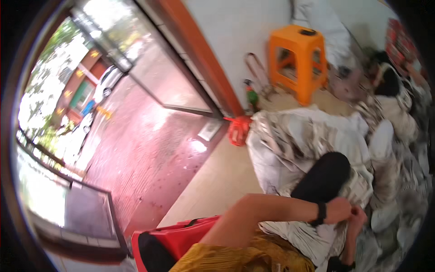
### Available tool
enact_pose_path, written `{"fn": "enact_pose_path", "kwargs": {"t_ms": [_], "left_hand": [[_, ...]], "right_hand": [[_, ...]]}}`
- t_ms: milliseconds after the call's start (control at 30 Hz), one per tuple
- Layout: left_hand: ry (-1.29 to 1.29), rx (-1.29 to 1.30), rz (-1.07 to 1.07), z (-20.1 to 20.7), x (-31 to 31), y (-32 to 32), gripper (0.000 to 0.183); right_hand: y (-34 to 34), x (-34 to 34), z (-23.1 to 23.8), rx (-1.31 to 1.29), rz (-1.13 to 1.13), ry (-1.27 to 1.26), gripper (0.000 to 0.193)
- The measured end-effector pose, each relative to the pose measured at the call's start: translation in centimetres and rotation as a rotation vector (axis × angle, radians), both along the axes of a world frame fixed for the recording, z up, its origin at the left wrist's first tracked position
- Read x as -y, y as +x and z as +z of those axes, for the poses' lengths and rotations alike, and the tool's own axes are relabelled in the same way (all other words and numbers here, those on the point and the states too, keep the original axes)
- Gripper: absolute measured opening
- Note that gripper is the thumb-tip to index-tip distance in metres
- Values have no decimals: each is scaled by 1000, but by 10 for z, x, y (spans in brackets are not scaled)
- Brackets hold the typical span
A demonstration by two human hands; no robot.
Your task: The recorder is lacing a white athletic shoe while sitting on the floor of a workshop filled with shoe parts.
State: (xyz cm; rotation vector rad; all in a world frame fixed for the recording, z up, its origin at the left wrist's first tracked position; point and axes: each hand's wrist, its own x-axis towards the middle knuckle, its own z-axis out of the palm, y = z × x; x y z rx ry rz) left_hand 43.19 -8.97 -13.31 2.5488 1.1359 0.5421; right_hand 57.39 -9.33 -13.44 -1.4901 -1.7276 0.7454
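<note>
My left hand (pixel 338 210) reaches in from the lower left, with a black band (pixel 321 212) at its wrist. It meets my right hand (pixel 357 219) at the lower right, and both hands have their fingers closed together. Whatever lies between the fingertips is too small and blurred to make out. Pale off-white cloth (pixel 297 240) spreads over my lap below the left forearm. Just beyond the hands, my black-clad knee (pixel 327 174) rises among the crumpled cloth. Grey-white cloth pieces (pixel 384 217) are heaped to the right of my hands.
A large white sack (pixel 267 170) with stained cloth lies ahead. Beyond it stand an orange plastic stool (pixel 297 59), a green bottle (pixel 252 96) and a red plastic bag (pixel 238 130). A red bag (pixel 181 238) sits at lower left, near the open glass door (pixel 181 86). Another person's arm (pixel 414 75) shows far right.
</note>
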Motion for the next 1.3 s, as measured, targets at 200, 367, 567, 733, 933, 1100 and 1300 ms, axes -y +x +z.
{"fn": "enact_pose_path", "kwargs": {"t_ms": [200, 367, 567, 733, 933, 1100, 1300], "left_hand": [[-77, -88, -56, 22, -12, -16, 17], [58, -99, -334, 26, -7, -19, 27], [185, -243, -59, -8, 7, 15, 14], [-166, -54, -127, 40, 2, -44, 16], [-322, 68, -36, 38, -16, -37, 16], [-712, 289, 150, 76, -23, -53, 17], [23, 38, -113, 61, -6, -48, 3]], "right_hand": [[1, -12, -18, -149, 9, -204, 8], [2, -8, -14, -211, 49, -179, 8], [15, -5, -10, -227, 120, -86, 7], [-25, -1, 23, -172, 128, -275, 12], [-15, -4, 31, -369, 66, -417, 11], [11, 4, 5, -811, 108, -553, 18], [0, 1, 16, -763, 143, -582, 20]]}}
